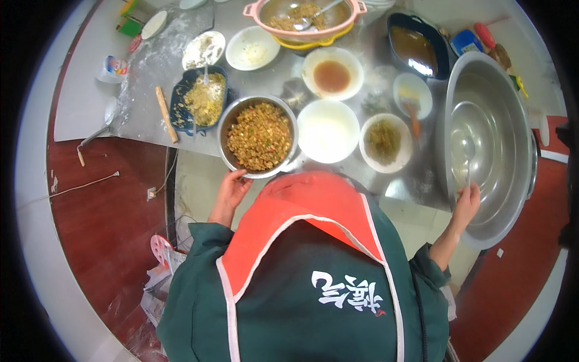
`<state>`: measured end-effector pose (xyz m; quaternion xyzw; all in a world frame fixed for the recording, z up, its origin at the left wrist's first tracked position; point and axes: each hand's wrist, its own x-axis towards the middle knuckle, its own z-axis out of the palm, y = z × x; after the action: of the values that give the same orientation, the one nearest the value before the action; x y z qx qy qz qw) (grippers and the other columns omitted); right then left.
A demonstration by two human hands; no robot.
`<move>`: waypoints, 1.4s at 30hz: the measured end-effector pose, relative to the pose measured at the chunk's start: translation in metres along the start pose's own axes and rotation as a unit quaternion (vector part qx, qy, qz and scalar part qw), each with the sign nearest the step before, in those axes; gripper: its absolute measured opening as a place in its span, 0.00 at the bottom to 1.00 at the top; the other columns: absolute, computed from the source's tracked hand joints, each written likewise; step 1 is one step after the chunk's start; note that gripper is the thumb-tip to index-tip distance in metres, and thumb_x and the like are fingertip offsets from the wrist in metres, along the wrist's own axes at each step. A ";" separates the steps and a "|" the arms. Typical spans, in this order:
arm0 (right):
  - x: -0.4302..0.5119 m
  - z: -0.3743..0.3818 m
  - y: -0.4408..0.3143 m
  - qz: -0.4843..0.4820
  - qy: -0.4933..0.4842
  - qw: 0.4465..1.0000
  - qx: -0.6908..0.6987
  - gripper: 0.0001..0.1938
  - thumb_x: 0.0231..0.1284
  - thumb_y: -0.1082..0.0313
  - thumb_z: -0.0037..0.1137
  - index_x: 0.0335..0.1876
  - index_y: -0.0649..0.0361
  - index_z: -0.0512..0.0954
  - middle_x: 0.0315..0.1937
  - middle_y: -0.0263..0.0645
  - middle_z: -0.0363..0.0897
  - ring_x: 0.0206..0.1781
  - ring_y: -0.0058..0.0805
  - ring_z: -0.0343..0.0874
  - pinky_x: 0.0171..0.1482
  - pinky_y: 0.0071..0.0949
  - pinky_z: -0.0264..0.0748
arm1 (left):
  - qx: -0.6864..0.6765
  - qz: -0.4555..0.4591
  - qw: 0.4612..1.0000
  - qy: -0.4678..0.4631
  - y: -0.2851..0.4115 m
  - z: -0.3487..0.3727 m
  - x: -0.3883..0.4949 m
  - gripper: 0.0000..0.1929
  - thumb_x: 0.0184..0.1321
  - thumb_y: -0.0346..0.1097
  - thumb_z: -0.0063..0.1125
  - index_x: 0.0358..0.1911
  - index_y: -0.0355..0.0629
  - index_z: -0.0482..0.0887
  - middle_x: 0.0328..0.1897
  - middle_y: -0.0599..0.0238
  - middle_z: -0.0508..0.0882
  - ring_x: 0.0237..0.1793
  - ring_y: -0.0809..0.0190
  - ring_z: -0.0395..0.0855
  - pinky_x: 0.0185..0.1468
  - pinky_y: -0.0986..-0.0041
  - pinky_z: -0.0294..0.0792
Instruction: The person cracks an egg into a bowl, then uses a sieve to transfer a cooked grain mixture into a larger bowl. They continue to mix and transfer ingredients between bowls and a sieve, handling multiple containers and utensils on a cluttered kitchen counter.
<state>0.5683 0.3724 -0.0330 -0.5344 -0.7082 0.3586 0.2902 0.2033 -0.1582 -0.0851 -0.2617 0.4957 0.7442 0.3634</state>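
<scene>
My left hand [233, 190] grips the near rim of a stainless steel bowl [220, 140], which is filled with a chopped brown filling [260, 135] flecked with red and green. At the right, my right hand [468, 206] holds the handle of a metal spoon [468, 151]. The spoon's head is inside a large aluminium basin [511, 135], low against its bottom; whether liquid lies there is hard to tell. Beside the steel bowl is a white bowl [328, 131] with pale contents. Right of that stands a bowl of dark green, wet-looking contents [384, 140].
A dark blue tub [176, 102] of yellowish crumbly mix and a wooden rolling pin [166, 115] are on the left. Behind are a bowl of reddish-brown liquid [332, 77], a pink basin [255, 13] and a navy tub [443, 54] of brown liquid. A brush [412, 115] rests in a small bowl.
</scene>
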 end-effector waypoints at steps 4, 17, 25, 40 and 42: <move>0.002 0.002 -0.010 -0.034 -0.003 0.977 -0.211 0.16 0.64 0.67 0.46 0.53 0.64 0.78 0.33 0.47 0.83 0.37 0.37 0.82 0.44 0.32 0.75 | 0.052 0.038 0.998 -0.005 0.000 -0.005 -0.021 0.20 0.60 0.27 0.56 0.56 0.45 0.71 0.50 0.65 0.79 0.44 0.61 0.80 0.50 0.69 0.78; 0.015 0.020 -0.012 -0.082 0.023 0.960 -0.267 0.15 0.66 0.65 0.47 0.51 0.60 0.80 0.40 0.48 0.84 0.41 0.42 0.83 0.47 0.36 0.74 | 0.064 0.020 0.997 0.028 0.004 -0.001 -0.021 0.23 0.60 0.29 0.57 0.60 0.44 0.70 0.48 0.65 0.81 0.44 0.61 0.80 0.51 0.69 0.78; 0.008 0.015 -0.008 0.066 0.051 0.968 0.236 0.11 0.70 0.72 0.46 0.53 0.66 0.75 0.33 0.38 0.78 0.32 0.22 0.73 0.38 0.21 0.72 | 0.073 0.028 0.997 0.024 0.017 0.009 -0.020 0.23 0.60 0.28 0.58 0.60 0.45 0.69 0.50 0.66 0.80 0.46 0.62 0.79 0.53 0.67 0.76; 0.021 0.021 -0.023 0.098 0.044 0.972 0.209 0.13 0.66 0.73 0.47 0.53 0.65 0.73 0.32 0.38 0.80 0.31 0.19 0.74 0.36 0.20 0.73 | 0.068 0.019 0.997 -0.011 0.021 -0.011 -0.021 0.26 0.62 0.29 0.55 0.65 0.41 0.64 0.43 0.66 0.82 0.39 0.65 0.82 0.47 0.71 0.78; 0.028 0.016 -0.002 0.084 0.020 0.992 0.095 0.12 0.65 0.72 0.47 0.51 0.66 0.75 0.29 0.36 0.79 0.30 0.18 0.74 0.35 0.18 0.71 | 0.064 0.016 0.998 -0.011 0.023 -0.009 -0.022 0.28 0.62 0.29 0.55 0.66 0.41 0.63 0.43 0.66 0.82 0.39 0.66 0.82 0.48 0.71 0.78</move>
<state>0.5468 0.3963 -0.0402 -0.5692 -0.6173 0.4368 0.3228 0.1986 -0.1783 -0.0595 -0.2215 0.5424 0.7193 0.3733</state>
